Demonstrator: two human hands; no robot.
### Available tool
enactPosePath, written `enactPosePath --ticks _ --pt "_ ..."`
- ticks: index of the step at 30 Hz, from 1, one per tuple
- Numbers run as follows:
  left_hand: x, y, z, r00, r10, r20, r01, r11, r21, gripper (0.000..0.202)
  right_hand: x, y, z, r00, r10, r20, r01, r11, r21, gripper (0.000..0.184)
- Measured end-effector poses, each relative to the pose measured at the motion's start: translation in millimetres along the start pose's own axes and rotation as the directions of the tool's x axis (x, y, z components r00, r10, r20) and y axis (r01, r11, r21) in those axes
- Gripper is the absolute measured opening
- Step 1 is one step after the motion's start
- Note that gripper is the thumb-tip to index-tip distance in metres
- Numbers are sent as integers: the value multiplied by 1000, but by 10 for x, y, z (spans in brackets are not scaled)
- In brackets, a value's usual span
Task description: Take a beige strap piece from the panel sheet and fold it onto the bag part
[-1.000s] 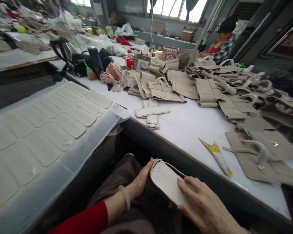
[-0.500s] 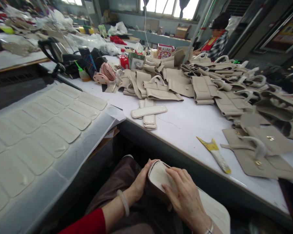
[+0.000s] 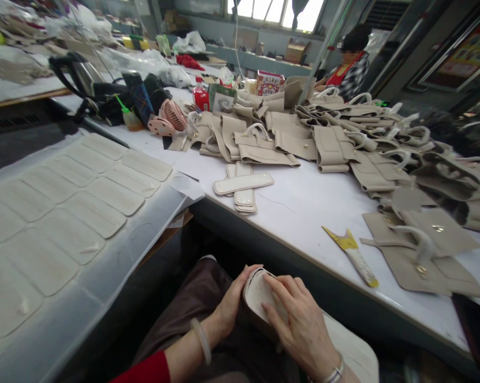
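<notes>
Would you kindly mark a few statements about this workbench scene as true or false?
1. Both hands rest on a cream padded panel in the lap. True.
2. The left hand wears a watch. False: its wrist bears a pale bangle.
3. The right hand lies flat on top of the panel. True.
4. The glue tube lies in the lap. False: it lies on the white table.
5. The pink fan stands beside the tube. False: far off.

Print on the red-and-white box (image 3: 269, 83) is too blurred, seemingly, to read
</notes>
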State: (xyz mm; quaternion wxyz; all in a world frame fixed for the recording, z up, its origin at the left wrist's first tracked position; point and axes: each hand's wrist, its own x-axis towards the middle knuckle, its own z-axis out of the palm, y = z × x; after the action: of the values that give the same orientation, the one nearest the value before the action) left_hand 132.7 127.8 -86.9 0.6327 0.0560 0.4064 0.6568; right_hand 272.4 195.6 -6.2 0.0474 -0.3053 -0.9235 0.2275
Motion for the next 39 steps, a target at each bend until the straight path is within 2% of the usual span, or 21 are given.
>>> enactPosePath --ticks 5,8,15,19,22,25,30,34,39 --pt "-14 26 -8 998 19 54 -21 999 30 48 56 -100 21 1000 8 20 -6 993 -118 36" --pt "-13 26 -30 997 14 71 -16 1000 18 48 48 -134 37 1000 9 15 -7 992 -127 36" --pt "-13 48 -58 995 -25 100 25 1000 5 47 -54 -75 149 994 -45 -97 25 981 -195 44" --pt "-46 72 -66 988 24 152 -28 999 24 46 -55 -29 217 985 -87 -147 50 970 -236 46" --pt "-53 68 -64 980 66 189 -72 997 24 44 -27 -65 198 991 -58 -123 29 973 -229 48" --pt "-40 67 -41 986 35 162 -32 999 -18 46 -5 -138 124 998 8 -63 -19 982 -186 46" --pt "-25 97 7 989 -74 130 82 995 -62 53 -19 -178 56 996 54 -70 -59 996 -69 44" --pt "-41 98 -4 991 -79 111 85 995 -54 50 3 -185 64 993 83 -85 -86 996 -36 41" --pt "-55 91 -21 996 -32 82 35 998 -42 45 54 -211 38 989 111 -97 -119 989 -84 38"
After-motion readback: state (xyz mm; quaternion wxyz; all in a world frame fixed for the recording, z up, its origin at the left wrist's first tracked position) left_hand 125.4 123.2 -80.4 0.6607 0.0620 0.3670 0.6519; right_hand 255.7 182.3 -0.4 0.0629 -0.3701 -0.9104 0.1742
